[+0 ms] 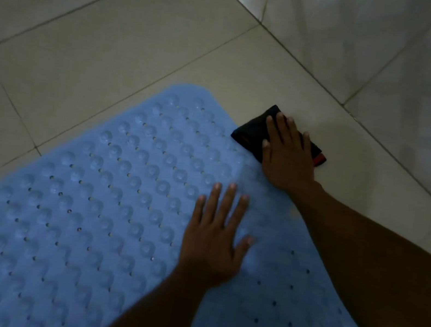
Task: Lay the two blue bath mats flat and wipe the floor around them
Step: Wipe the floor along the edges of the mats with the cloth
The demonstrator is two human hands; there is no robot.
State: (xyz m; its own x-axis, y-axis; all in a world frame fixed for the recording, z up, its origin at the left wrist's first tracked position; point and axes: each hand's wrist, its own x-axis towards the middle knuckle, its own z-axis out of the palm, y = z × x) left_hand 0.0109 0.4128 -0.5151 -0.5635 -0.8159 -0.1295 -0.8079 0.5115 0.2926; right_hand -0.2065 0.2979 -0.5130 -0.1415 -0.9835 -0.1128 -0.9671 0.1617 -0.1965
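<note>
A light blue bath mat (92, 199) with rows of suction cups and small holes lies flat on the tiled floor, its rounded far corner pointing towards the wall. My left hand (213, 235) rests palm down on the mat with fingers spread, holding nothing. Just past the mat's right edge, my right hand (288, 153) presses flat on a folded black cloth with a red stripe (251, 132) that lies on the floor. Only one mat is in view.
Beige floor tiles (115, 39) with dark grout lines stretch to the left and beyond the mat. A pale tiled wall (373, 47) rises at the upper right, meeting the floor in a diagonal line close behind the cloth.
</note>
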